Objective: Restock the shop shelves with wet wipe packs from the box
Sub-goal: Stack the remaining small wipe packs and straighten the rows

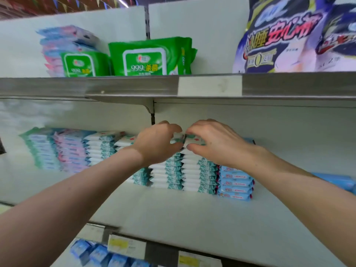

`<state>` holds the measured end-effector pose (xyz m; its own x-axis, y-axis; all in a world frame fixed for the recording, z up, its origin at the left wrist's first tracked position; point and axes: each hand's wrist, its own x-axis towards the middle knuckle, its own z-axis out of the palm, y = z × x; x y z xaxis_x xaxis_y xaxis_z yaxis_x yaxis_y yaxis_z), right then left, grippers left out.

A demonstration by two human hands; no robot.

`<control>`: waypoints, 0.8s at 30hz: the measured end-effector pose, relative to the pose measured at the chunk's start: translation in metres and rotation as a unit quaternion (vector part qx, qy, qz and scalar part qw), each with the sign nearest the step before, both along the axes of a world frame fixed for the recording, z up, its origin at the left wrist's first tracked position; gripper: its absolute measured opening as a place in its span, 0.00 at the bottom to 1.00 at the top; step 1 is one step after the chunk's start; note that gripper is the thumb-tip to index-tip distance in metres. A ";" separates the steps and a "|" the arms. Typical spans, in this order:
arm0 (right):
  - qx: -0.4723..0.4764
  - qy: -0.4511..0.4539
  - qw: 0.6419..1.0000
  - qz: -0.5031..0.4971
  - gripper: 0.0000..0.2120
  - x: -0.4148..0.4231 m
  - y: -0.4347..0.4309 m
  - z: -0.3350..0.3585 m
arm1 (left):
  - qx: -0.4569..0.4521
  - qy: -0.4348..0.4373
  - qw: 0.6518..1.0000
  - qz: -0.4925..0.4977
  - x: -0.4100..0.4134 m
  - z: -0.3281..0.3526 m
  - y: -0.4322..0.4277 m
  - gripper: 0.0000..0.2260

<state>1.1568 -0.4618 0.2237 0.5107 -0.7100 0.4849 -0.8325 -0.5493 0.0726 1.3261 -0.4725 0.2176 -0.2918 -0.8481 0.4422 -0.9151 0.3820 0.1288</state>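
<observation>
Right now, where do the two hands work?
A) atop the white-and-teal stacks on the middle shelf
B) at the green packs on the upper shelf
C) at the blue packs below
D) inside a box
A: the left hand and the right hand both pinch the top packs of the white-and-teal stacks on the middle shelf.
</observation>
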 end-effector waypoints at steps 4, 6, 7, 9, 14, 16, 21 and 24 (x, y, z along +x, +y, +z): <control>0.008 0.004 1.000 0.005 0.16 0.032 0.023 0.015 | -0.003 0.011 1.000 0.005 0.033 0.014 0.030 0.15; 0.013 0.000 1.000 0.008 0.16 0.047 0.035 0.020 | -0.016 0.010 1.000 0.007 0.050 0.019 0.046 0.15; 0.010 0.001 1.000 0.010 0.17 0.054 0.041 0.022 | -0.019 0.009 1.000 0.007 0.058 0.023 0.053 0.15; 0.000 -0.004 1.000 0.013 0.16 0.067 0.053 0.028 | -0.030 0.009 0.999 -0.005 0.072 0.030 0.069 0.15; -0.046 -0.022 0.998 0.024 0.15 0.093 0.088 0.053 | -0.078 0.043 0.994 -0.060 0.100 0.061 0.104 0.12; -0.057 -0.033 0.997 0.026 0.15 0.102 0.100 0.066 | -0.097 0.063 0.990 -0.077 0.107 0.076 0.110 0.11; -0.093 -0.058 0.994 0.028 0.12 0.117 0.109 0.104 | -0.139 0.104 0.980 -0.095 0.116 0.115 0.101 0.10; -0.111 -0.058 0.992 -0.013 0.13 0.114 0.091 0.131 | -0.137 0.122 0.979 -0.090 0.118 0.140 0.083 0.11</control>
